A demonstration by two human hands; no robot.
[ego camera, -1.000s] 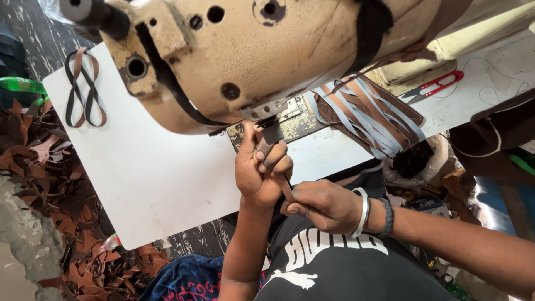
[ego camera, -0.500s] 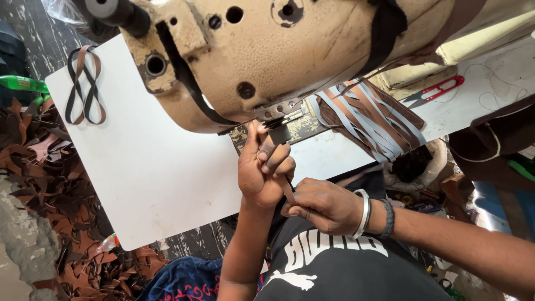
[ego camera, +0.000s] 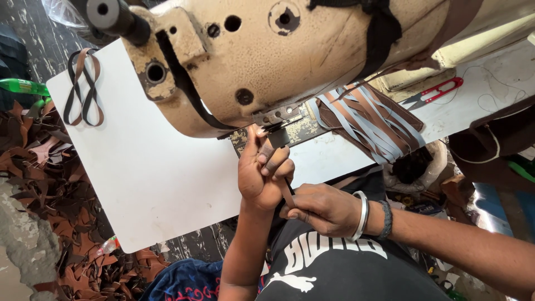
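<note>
My left hand (ego camera: 262, 175) reaches up under the head of a beige sewing machine (ego camera: 290, 56), with its thumb and fingers at the presser foot (ego camera: 277, 134). It grips the upper part of a narrow brown strap (ego camera: 287, 193). My right hand (ego camera: 323, 209), with a metal bangle and a dark band on the wrist, pinches the strap's lower end just below the left hand. The two hands touch each other. The needle area is partly hidden by the fingers.
A white table top (ego camera: 145, 167) carries the machine. Looped brown straps (ego camera: 82, 86) lie at its far left corner. A pile of grey and brown strips (ego camera: 370, 120) and red thread snips (ego camera: 434, 92) lie to the right. Brown leather scraps (ego camera: 50, 195) cover the floor on the left.
Both hands stay on the strap at the presser foot. The left hand's fingers have shifted slightly up toward the foot, and the view has drifted a little.
</note>
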